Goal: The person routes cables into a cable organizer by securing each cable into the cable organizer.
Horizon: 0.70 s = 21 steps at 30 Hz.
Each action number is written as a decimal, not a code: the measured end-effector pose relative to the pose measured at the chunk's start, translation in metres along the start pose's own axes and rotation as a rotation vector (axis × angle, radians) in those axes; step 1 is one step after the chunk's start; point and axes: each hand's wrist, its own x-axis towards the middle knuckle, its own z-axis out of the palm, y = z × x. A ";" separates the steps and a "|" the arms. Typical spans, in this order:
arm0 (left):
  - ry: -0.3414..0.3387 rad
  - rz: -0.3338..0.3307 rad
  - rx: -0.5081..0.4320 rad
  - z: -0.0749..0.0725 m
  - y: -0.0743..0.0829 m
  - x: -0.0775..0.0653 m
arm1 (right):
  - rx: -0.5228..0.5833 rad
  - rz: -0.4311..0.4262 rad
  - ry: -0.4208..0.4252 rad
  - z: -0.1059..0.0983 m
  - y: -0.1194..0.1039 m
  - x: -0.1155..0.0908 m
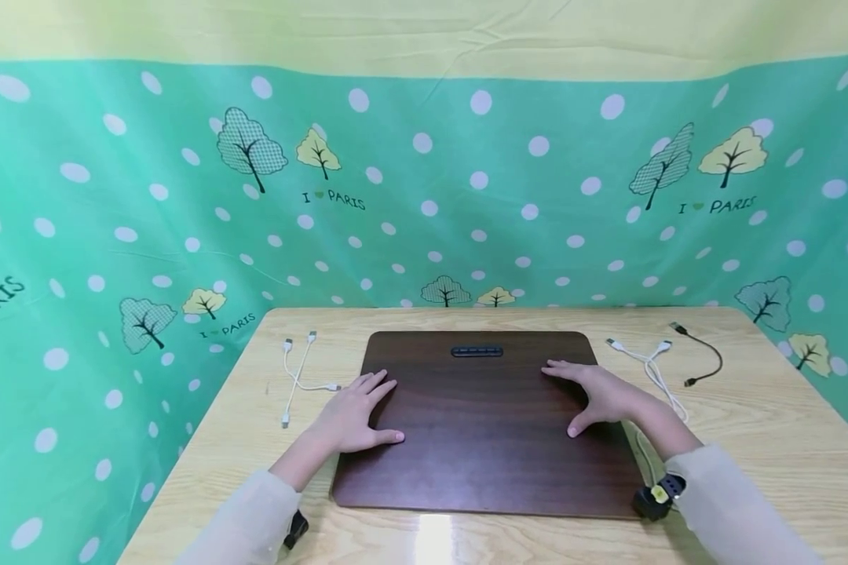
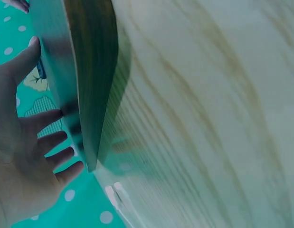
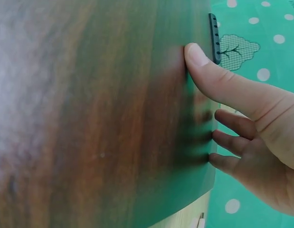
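A dark brown wood-grain board [image 1: 480, 439] with rounded corners lies on the light wooden table. My left hand [image 1: 349, 413] is spread over its left side, thumb pointing inward. On the opposite side, my right hand [image 1: 601, 392] hovers or rests over the board with thumb and fingers apart. Both wrist views show relaxed fingers, the left hand [image 2: 30, 137] and the right hand [image 3: 251, 128] each with fingertips right at the board's surface. Neither hand grips anything. Near the board's far edge sits a small dark slotted strip [image 1: 477, 352].
White USB cables [image 1: 297, 382] lie left of the board. More white cable [image 1: 653, 367] lies to the right, partly behind my right forearm, with a short black cable [image 1: 714, 353] beyond it. A green dotted curtain [image 1: 424, 196] hangs behind the table [image 1: 770, 439].
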 end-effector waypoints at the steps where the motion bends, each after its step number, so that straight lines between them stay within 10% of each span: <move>1: 0.004 0.001 -0.008 0.000 0.000 0.000 | 0.000 -0.002 0.003 0.000 0.000 -0.001; 21: 0.160 -0.100 -0.064 -0.014 -0.028 0.005 | -0.056 0.027 0.144 0.017 -0.020 0.000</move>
